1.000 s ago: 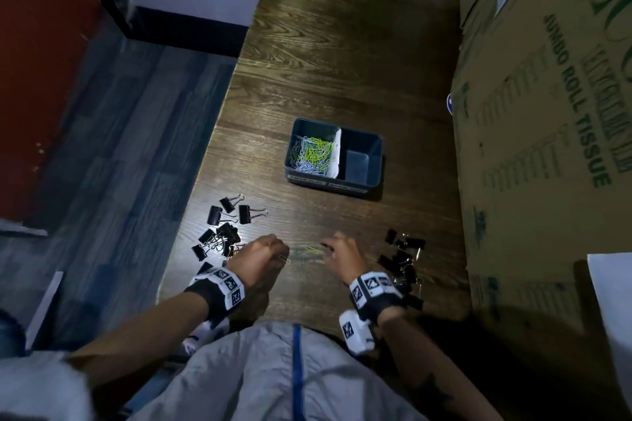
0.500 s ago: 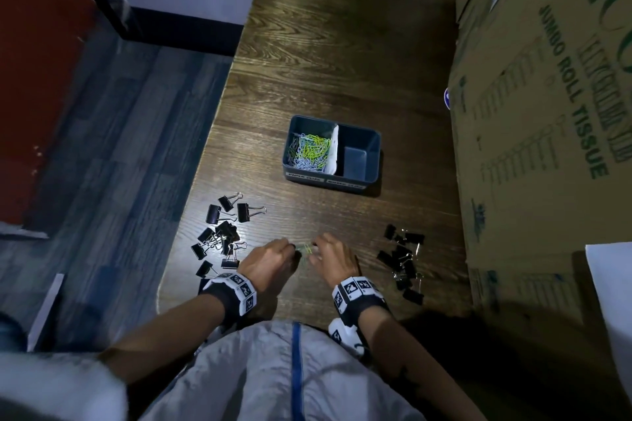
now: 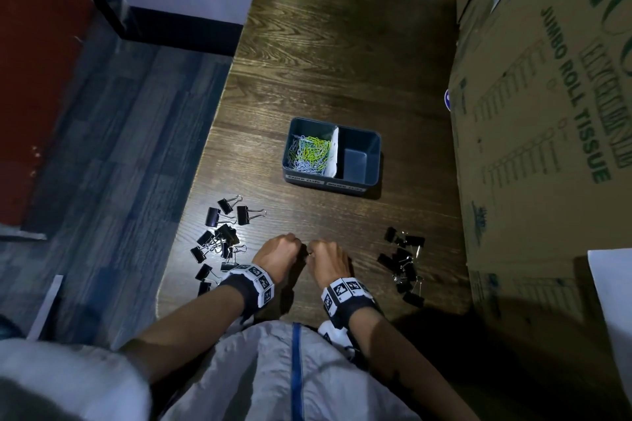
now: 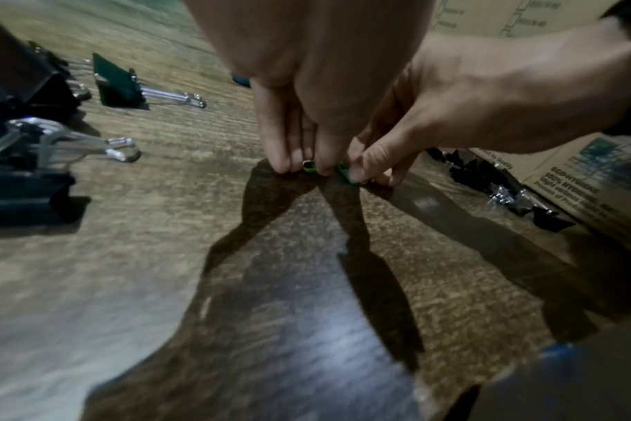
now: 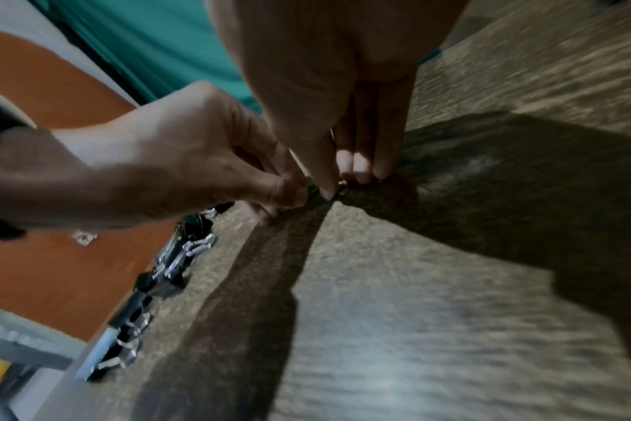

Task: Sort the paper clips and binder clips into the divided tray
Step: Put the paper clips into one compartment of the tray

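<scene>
A dark blue divided tray [image 3: 373,161] stands mid-table. Its left compartment holds several green, yellow and white paper clips [image 3: 309,155]; its right compartment is bare. Near the front edge my left hand [image 3: 290,248] and right hand [image 3: 318,253] meet knuckle to knuckle, fingertips down on the wood. In the left wrist view my left hand [image 4: 303,168] pinches a small paper clip [image 4: 308,164], and the right hand [image 4: 368,175] pinches a green paper clip [image 4: 342,172]. The right wrist view shows the same pinch by my right hand [image 5: 346,182]. Black binder clips lie in a left pile [image 3: 222,239] and a right pile [image 3: 403,263].
A large cardboard box [image 3: 547,147] printed "JUMBO ROLL TISSUE" walls off the table's right side. The table's left edge [image 3: 205,161] drops to a blue-grey floor. Bare wood lies between my hands and the tray.
Both hands have drawn together at the front of the table. The loose paper clips that lay between them are now under the fingertips.
</scene>
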